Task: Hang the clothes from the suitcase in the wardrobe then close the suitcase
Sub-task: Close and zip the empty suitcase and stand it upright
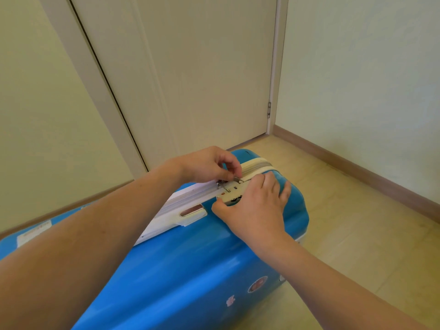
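Note:
A blue hard-shell suitcase [190, 270] stands shut on its side, its white zipper band [256, 166] facing up. My left hand [207, 164] pinches a metal zipper pull [238, 179] just above the white combination lock [232, 197]. My right hand [257, 208] lies over the lock, thumb against its near edge and fingers spread onto the blue shell. A white handle recess [191, 210] sits beside the lock. No clothes are in view.
A closed pale door [190, 67] stands right behind the suitcase. Walls with a wooden skirting board [357, 172] run along the right. Pale floor [369, 234] lies to the right of the case. Stickers [257, 283] dot the shell.

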Available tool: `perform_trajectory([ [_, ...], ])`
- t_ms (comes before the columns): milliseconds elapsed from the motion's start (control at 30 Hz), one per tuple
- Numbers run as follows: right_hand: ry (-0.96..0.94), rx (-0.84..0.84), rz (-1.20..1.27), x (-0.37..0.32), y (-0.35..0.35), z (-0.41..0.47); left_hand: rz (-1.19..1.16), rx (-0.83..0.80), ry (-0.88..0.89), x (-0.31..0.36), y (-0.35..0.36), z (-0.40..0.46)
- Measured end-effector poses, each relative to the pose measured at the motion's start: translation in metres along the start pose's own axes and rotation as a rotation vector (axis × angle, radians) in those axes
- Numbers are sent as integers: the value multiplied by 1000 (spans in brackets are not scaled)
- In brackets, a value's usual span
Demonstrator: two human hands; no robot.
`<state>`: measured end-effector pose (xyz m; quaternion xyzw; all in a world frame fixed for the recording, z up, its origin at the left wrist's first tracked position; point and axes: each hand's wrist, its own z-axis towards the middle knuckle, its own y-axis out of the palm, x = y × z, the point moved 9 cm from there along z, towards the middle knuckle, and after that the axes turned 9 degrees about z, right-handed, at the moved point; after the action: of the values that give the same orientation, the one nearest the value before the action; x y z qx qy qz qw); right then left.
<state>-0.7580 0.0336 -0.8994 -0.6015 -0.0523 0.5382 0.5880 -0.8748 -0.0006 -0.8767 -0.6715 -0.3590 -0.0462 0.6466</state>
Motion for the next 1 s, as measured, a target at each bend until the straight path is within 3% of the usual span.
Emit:
perform_trajectory([
  [167,4,-1,7,0,0,2,74,-49,-10,1,5,4],
  [367,12,24,14,-1,2,3,-31,108,25,-9,-2,-3],
  [767,17,32,-4,0,2,3,85,98,142,6,-2,-11],
  [1000,11,35,10,-1,3,4,-95,150,71,-13,-8,-20],
])
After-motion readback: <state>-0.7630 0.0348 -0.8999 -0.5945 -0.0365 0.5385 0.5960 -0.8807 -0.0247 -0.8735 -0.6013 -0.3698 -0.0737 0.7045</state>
